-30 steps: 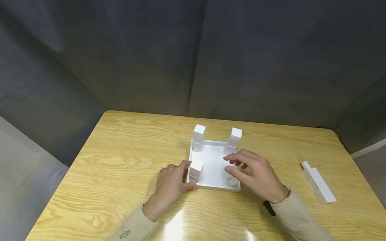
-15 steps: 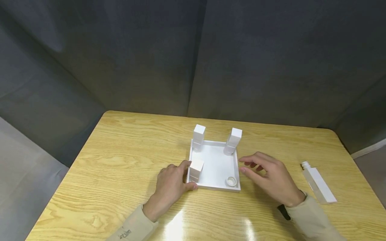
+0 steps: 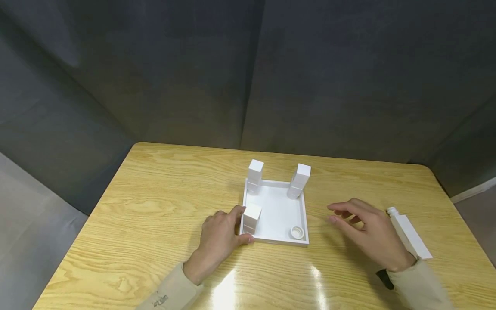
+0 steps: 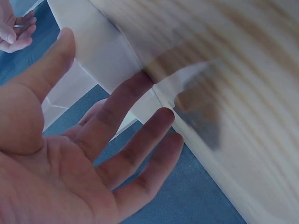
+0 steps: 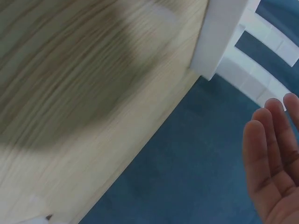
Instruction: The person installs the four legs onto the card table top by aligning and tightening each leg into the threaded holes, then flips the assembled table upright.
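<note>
My left hand [image 3: 218, 234] holds the near left corner of a square white tray [image 3: 276, 214], thumb on its front wall and forefinger on its left wall. White square columns stand upright in the tray: a near left one [image 3: 252, 218], a far left one [image 3: 255, 175] and a far right one [image 3: 300, 180]. A round white ring-shaped piece [image 3: 297, 233] sits in the near right corner. To the right of the tray, my right hand [image 3: 372, 234] hovers with loosely bent fingers and holds nothing. Beyond it lies a white square bottle [image 3: 415, 239] with a threaded neck, partly hidden by that hand.
Everything rests on a light wooden table [image 3: 155, 189]. Behind it hangs a dark curtain [image 3: 186, 77]. Glare shows near the table's front. The right wrist view shows the tray wall [image 5: 219, 42] and columns [image 5: 254, 79] at upper right.
My right hand has moved right, from above the tray to the table near the lying bottle, uncovering the ring-shaped piece. The left hand and the tray have stayed still.
</note>
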Available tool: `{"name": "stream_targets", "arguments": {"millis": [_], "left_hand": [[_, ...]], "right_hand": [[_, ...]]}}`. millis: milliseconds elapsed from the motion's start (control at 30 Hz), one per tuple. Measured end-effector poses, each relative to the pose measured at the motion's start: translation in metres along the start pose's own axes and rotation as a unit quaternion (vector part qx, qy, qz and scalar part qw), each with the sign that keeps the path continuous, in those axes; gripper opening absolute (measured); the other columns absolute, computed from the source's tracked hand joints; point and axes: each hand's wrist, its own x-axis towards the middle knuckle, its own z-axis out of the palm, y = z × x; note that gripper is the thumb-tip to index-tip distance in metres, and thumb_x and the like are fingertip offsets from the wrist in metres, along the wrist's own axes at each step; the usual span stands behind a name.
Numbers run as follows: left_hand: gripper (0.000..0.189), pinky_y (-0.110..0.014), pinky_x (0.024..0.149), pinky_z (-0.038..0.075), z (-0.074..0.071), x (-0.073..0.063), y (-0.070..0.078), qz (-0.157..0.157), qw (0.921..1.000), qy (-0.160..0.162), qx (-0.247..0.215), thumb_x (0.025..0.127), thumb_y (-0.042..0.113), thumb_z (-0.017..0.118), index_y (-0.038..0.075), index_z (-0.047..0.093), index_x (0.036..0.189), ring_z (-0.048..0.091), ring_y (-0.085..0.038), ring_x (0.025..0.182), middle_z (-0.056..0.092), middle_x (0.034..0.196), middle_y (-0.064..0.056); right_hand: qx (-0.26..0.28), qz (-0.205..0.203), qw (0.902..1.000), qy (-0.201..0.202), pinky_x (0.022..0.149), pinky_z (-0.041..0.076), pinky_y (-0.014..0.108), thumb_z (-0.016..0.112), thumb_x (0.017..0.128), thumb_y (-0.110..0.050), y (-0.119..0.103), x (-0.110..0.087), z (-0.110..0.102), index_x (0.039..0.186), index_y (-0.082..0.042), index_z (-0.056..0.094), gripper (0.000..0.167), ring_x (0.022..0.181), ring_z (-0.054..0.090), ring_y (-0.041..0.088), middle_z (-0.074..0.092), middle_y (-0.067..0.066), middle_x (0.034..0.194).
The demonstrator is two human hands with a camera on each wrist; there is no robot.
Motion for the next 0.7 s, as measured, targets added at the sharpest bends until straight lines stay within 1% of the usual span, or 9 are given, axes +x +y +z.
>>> {"name": "stream_targets", "arguments": {"millis": [167,267,467,533,633,700], "left_hand": [[0.079,-0.051,0.084,0.060,0.000,0.000,0.001,-0.004,1.0000,-0.002,0.001,0.074,0.039,0.099,0.003,0.069,0.138,0.072,-0.032,0.091,0.075,0.098,-0.011],[0.079,-0.051,0.085,0.059,-0.001,0.000,0.001,-0.008,1.0000,-0.003,-0.001,0.074,0.039,0.099,0.003,0.069,0.138,0.072,-0.032,0.092,0.076,0.100,-0.011],[0.080,-0.051,0.086,0.060,-0.002,-0.001,0.001,0.002,1.0000,-0.001,0.001,0.074,0.038,0.099,0.002,0.069,0.138,0.073,-0.033,0.093,0.076,0.101,-0.014],[0.080,-0.051,0.085,0.060,-0.002,-0.001,0.001,0.008,1.0000,0.002,0.004,0.073,0.038,0.099,0.002,0.069,0.137,0.073,-0.033,0.092,0.076,0.102,-0.014],[0.079,-0.050,0.084,0.061,-0.001,-0.001,0.001,0.012,0.9999,0.008,0.007,0.073,0.038,0.099,0.002,0.069,0.137,0.073,-0.032,0.091,0.076,0.099,-0.013],[0.079,-0.049,0.082,0.061,-0.001,-0.001,0.000,0.015,0.9998,0.011,0.010,0.073,0.039,0.099,0.002,0.070,0.136,0.073,-0.032,0.090,0.075,0.097,-0.011]], "right_hand": [[-0.015,0.011,0.9998,-0.001,0.074,0.055,0.016,0.086,0.095,-0.009,0.008,-0.009,-0.007,0.121,-0.016,0.081,0.027,0.087,0.067,0.002,0.073,-0.015,0.102],[-0.022,0.014,0.9997,0.000,0.074,0.054,0.015,0.087,0.094,-0.009,0.013,-0.015,-0.010,0.120,-0.017,0.081,0.027,0.086,0.067,0.001,0.072,-0.015,0.102],[-0.024,0.027,0.9993,0.008,0.073,0.053,0.013,0.088,0.093,-0.008,0.025,-0.026,-0.019,0.120,-0.017,0.081,0.029,0.086,0.064,-0.001,0.073,-0.012,0.102],[-0.028,0.036,0.9989,0.011,0.072,0.052,0.012,0.088,0.092,-0.008,0.029,-0.030,-0.022,0.120,-0.017,0.082,0.030,0.087,0.064,-0.001,0.074,-0.011,0.102],[-0.034,0.061,0.9975,0.012,0.072,0.051,0.011,0.088,0.093,-0.010,0.035,-0.036,-0.027,0.120,-0.017,0.082,0.029,0.087,0.063,-0.004,0.075,-0.008,0.103],[-0.039,0.077,0.9962,0.014,0.072,0.050,0.010,0.089,0.093,-0.011,0.039,-0.039,-0.031,0.120,-0.016,0.082,0.028,0.088,0.063,-0.005,0.077,-0.003,0.105]]}}
